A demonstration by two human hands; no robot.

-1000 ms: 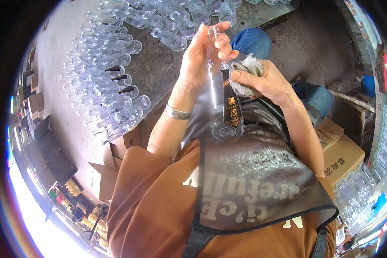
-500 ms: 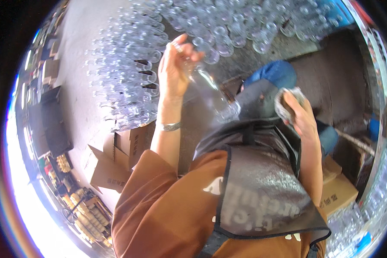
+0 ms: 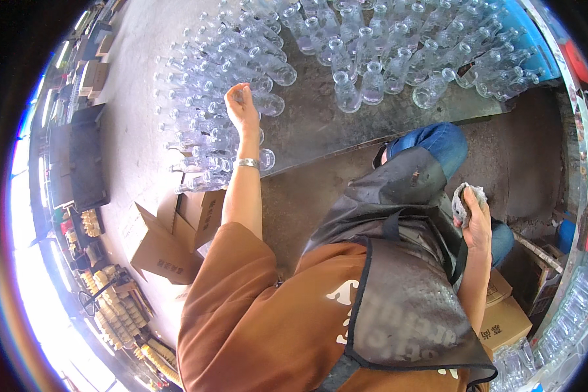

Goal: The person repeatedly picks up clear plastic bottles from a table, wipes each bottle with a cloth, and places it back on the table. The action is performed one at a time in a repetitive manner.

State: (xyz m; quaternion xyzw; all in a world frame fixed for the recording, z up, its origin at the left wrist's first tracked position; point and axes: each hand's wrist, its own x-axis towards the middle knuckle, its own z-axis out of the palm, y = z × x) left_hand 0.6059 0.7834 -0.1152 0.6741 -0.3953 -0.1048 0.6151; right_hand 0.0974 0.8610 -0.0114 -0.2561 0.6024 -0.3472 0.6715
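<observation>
Left hand among the bottles, cloth in the right

The left grip reaches out over the left-hand group of bottles, fingers curled close together at the neck end of a clear bottle; whether they are clamped on it, I cannot tell. That bottle's base points right, at the inner edge of the group, on a dark surface. A metal bracelet circles the left wrist.

The right grip is closed on a crumpled grey cloth, held beside the right knee, well apart from the left.

More clear bottles stand in rows ahead, past the jeans, with a blue panel behind their right end. A dark apron covers part of the brown shirt. Open cartons lie near the left elbow; another carton sits by the right forearm, with clear glassware just beside it
</observation>
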